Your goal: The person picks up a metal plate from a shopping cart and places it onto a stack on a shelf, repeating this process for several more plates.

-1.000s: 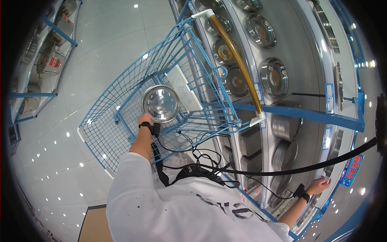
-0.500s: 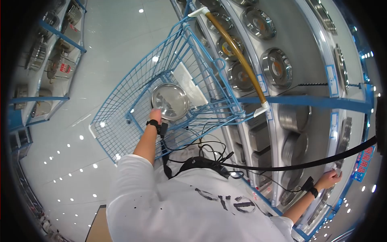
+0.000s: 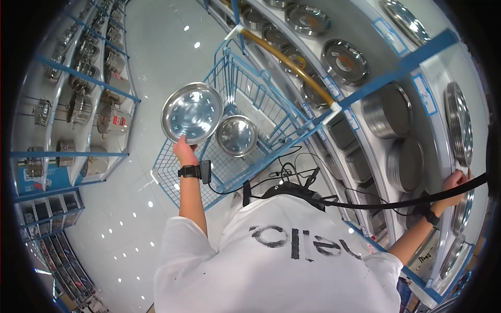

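Wearing a black-lettered shirt [image 3: 282, 276], someone pinches a steel dish [image 3: 192, 112], left grip [image 3: 186, 151] closed, right grip [image 3: 456, 182] unclear.

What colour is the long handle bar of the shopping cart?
Golden brown handle bar, best seen in the head view.

The dish [image 3: 192, 107] in the left hand [image 3: 185, 152] is silver with small pale cross-like marks. Just behind that grip, the watch [image 3: 189, 171] is black; beside it, the cart [image 3: 237, 183] is a blue grid, its handle [image 3: 286, 61] golden brown.
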Available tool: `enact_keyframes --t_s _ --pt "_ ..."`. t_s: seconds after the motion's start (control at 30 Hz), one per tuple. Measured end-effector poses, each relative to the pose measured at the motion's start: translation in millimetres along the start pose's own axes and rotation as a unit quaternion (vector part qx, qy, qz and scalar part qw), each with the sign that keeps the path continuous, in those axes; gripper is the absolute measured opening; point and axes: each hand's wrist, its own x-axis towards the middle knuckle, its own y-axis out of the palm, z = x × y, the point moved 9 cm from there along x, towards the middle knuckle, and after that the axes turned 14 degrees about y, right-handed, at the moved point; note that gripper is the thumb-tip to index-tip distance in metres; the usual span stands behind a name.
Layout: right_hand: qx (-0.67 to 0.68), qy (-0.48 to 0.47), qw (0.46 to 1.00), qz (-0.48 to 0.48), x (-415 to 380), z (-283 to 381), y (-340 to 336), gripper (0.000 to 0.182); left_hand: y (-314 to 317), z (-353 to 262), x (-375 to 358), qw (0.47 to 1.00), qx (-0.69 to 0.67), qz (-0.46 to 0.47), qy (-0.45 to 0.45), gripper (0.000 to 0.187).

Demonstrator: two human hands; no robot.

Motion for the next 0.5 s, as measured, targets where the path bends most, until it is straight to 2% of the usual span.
enact_keyframes --t_s 0.03,0.07,0.1,0.13,0.17,0.2,0.27,0.33,0.4,0.47,0.5 --pt "0.046 -0.040 0.998 0.008 1.7 -3.3 3.8 0.030 9.8 -28.8 -8.1 0.999 -0.014 0.018 0.037 0.029" --pt "0.119 -0.018 0.993 0.009 -0.2 -12.5 7.0 0.031 17.3 -48.3 -12.8 0.996 -0.060 0.023 0.056 0.030" --pt "0.032 -0.012 0.999 -0.033 -7.2 -3.8 -3.7 0.033 28.5 -66.7 -19.2 0.991 -0.109 0.035 0.070 0.031" --pt "0.003 0.006 0.999 -0.045 -10.1 -2.4 -5.8 0.034 44.8 -102.3 -34.0 0.986 -0.094 0.071 0.117 0.030" --pt "0.035 0.013 0.999 -0.022 -14.8 7.3 -11.5 0.034 58.8 -127.0 -46.6 0.982 -0.067 0.096 0.152 0.029" --pt "0.070 -0.018 0.997 -0.026 -15.8 9.6 -12.8 0.033 74.3 -147.3 -55.4 0.968 -0.061 0.140 0.201 0.027" --pt "0.083 -0.003 0.996 -0.019 -17.5 21.2 -24.1 0.033 123.9 -186.2 -93.4 0.950 -0.175 0.211 0.151 0.026" --pt "0.131 -0.041 0.990 -0.036 -20.3 29.3 -35.3 0.035 168.8 -228.1 -137.2 0.935 -0.208 0.251 0.140 0.025" --pt "0.159 -0.035 0.986 -0.020 -20.2 31.1 -38.4 0.036 217.2 -263.1 -179.2 0.905 -0.229 0.320 0.162 0.024" --pt "0.149 -0.027 0.988 -0.014 -18.7 27.9 -37.7 0.037 259.8 -298.1 -229.6 0.852 -0.185 0.450 0.195 0.024" --pt "0.147 -0.018 0.989 -0.026 -18.5 25.1 -38.6 0.037 281.1 -310.7 -252.8 0.833 -0.183 0.477 0.213 0.026"
